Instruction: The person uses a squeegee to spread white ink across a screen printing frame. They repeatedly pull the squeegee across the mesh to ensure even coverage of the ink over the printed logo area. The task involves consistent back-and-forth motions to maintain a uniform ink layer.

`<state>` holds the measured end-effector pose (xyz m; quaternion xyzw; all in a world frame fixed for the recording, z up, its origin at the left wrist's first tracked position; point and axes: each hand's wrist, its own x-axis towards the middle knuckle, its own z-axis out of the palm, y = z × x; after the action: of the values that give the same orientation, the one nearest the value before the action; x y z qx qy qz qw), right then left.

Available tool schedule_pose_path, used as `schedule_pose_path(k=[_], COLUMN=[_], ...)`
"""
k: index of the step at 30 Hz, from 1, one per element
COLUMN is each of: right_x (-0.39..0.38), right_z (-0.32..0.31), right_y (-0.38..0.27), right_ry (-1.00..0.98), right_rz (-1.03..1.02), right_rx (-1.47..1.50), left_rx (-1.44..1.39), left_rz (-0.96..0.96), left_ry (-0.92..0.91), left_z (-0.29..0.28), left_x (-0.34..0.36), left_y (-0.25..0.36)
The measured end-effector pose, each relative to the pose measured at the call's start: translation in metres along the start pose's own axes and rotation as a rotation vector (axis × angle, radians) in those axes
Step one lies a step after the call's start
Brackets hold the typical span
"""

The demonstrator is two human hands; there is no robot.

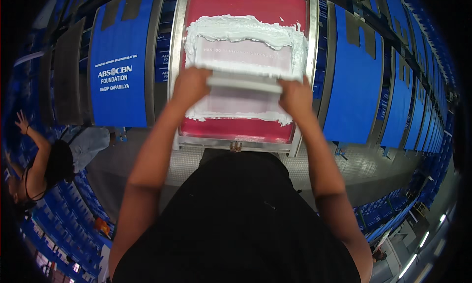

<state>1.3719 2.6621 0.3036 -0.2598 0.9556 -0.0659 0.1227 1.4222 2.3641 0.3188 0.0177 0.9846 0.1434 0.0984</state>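
Note:
A metal-framed printing screen with a pink mesh lies in front of me, smeared with thick white ink around a paler rectangular patch. Across its middle sits a long white squeegee. My left hand grips the squeegee's left end and my right hand grips its right end. Both forearms reach up from the lower edge over my black shirt.
Blue fabric pieces lie on flat platens either side: one with white printed lettering on the left, a plain one on the right, several more beyond. Another person stands at the far left with a raised arm. Stacks of blue fabric fill the floor edges.

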Motion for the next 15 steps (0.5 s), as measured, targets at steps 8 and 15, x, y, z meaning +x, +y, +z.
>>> schedule_pose_path(k=[8, 15], right_x=[0.141, 0.175], right_z=[-0.079, -0.128], right_y=[0.044, 0.06], right_ry=[-0.097, -0.167], right_rz=[-0.008, -0.092], right_rx=[0.042, 0.1], left_rx=[0.041, -0.262], left_rz=[-0.007, -0.371], left_ry=[-0.007, -0.178], left_z=[-0.068, -0.086], left_x=[0.123, -0.025], left_y=[-0.019, 0.05])
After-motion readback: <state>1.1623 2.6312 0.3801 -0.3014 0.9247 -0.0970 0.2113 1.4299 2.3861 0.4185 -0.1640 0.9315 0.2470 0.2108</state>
